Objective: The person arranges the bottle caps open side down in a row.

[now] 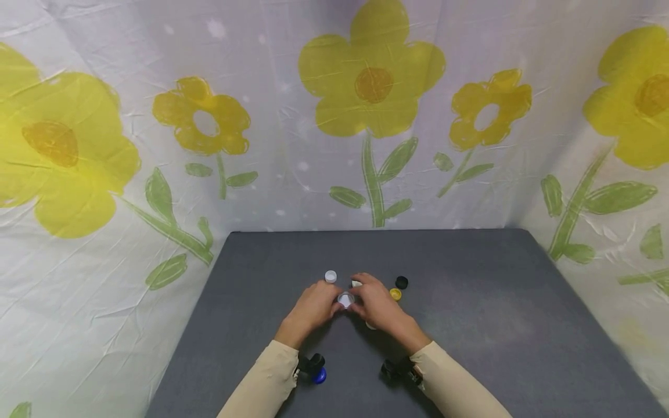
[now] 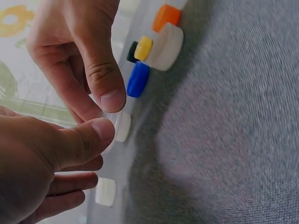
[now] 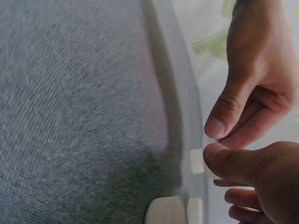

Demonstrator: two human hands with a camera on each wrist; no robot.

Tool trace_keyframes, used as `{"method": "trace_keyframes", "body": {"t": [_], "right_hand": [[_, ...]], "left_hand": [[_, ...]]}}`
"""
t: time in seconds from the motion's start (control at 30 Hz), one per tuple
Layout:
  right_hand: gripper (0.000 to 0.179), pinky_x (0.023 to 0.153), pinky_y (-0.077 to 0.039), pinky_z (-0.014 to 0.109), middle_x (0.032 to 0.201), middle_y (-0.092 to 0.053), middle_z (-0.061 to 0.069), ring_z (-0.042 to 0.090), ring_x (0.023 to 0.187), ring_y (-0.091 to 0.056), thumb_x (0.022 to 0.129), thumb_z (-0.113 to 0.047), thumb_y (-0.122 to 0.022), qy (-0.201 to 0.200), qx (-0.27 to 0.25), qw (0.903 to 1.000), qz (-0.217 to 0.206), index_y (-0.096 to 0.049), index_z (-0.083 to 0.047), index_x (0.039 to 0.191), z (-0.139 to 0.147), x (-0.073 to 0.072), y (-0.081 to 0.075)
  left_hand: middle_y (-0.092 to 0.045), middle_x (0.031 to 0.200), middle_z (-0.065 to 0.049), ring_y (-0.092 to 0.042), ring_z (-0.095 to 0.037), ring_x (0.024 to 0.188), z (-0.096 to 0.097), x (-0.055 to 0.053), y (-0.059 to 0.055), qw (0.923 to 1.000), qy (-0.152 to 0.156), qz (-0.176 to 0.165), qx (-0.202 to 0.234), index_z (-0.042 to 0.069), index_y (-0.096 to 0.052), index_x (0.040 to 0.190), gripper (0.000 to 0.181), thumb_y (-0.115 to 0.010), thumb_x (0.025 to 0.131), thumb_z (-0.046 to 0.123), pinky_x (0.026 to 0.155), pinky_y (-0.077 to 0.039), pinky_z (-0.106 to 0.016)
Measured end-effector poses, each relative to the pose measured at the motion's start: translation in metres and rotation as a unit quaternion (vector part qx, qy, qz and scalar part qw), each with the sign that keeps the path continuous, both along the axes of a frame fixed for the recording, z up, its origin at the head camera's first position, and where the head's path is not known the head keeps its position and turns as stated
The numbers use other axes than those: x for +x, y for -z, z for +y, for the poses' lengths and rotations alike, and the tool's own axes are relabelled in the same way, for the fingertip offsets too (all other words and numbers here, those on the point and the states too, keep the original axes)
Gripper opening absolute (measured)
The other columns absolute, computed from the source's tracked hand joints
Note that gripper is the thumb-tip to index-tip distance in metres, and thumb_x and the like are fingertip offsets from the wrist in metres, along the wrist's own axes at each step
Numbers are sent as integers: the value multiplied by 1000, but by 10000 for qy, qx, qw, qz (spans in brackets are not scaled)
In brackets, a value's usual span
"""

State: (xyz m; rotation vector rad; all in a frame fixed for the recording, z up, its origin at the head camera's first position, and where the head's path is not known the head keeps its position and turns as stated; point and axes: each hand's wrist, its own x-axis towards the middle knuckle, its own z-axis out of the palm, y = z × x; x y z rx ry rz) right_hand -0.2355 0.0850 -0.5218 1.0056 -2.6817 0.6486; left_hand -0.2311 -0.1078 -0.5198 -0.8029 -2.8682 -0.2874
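Note:
A small round cap (image 1: 345,299), whitish and partly see-through with fine ridges on its side, is held up between the two hands over the dark table. My left hand (image 1: 313,306) pinches it from the left, thumb towards me. From the right, my right hand (image 1: 378,305) pinches the opposite edge, its thumb close to the left thumb. The left wrist view shows the ridged cap (image 2: 111,116) between both thumbs; the fingers hide much of it. One white cap (image 1: 356,284) peeks out behind the right hand, another white cap (image 1: 370,325) under it.
Beyond the left hand lies a white cap (image 1: 331,276). To the right are a black cap (image 1: 401,282) and a yellow cap (image 1: 395,294). A blue cap (image 1: 320,375) sits by the left wrist. The left wrist view adds an orange cap (image 2: 166,17). Flowered cloth (image 1: 292,174) surrounds the table (image 1: 470,348).

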Motion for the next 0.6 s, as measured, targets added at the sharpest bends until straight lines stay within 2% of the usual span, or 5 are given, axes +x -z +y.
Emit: {"method": "trace_keyframes", "body": {"t": [0.33,0.6], "right_hand": [[23,104,-46,51,130,-64,20,37,127,-57,80,-15,-84,-36,-259,9996,100,-77,-3,99,7,17,-18],[27,107,-45,48,133,-64,14,33,132,-55,81,-19,-83,16,-247,9997,61,-77,-6,103,13,33,-32]], "left_hand": [[-72,82,3,-68,-17,73,3,14,-18,9998,154,147,-55,19,-75,90,12,-81,85,28,61,-54,-38],[-71,85,4,-66,-15,76,3,34,-44,9985,380,384,-90,16,-73,92,15,-81,85,27,66,-55,-36]]}}
